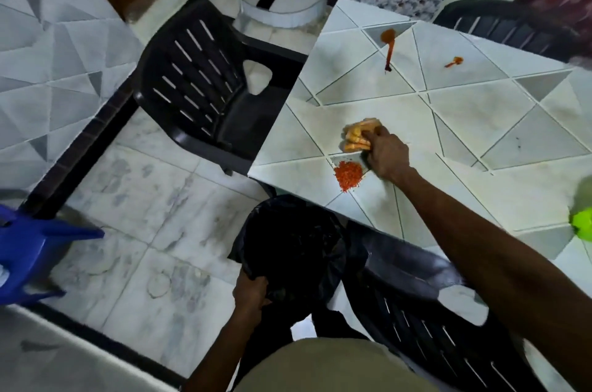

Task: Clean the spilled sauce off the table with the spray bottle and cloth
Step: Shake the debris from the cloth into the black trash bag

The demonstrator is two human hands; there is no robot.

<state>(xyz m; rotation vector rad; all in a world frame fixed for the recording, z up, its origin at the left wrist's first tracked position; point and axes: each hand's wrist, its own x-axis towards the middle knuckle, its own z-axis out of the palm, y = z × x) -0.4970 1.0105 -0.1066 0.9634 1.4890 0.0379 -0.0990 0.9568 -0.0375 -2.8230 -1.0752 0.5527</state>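
The right hand reaches over the tabletop in the middle of the frame. Its fingers are curled round a bunched orange cloth, which rests on the pale, triangle-patterned surface. Just below the cloth and beside the hand lies a small heap of red crumbs, close to the tabletop's lower-left edge.

Toward the upper middle of the frame, a sauce streak runs from a round blob down to a thin dark tail. To its right, apart from it, sits a smaller sauce spot. Both marks lie well apart from the cloth.

At lower centre the left hand grips the rim of a black bin bag. The bag's mouth gapes just under the corner of the tabletop, below the crumbs.

At the right edge of the frame a bright green object shows on the tabletop. It is blurred and cut off by the frame, so I cannot tell whether it is the spray bottle.

A black chair stands left of the tabletop, above centre. A second black chair stands at lower right, beneath the right forearm. A blue stool shows at the left edge on the marbled floor.
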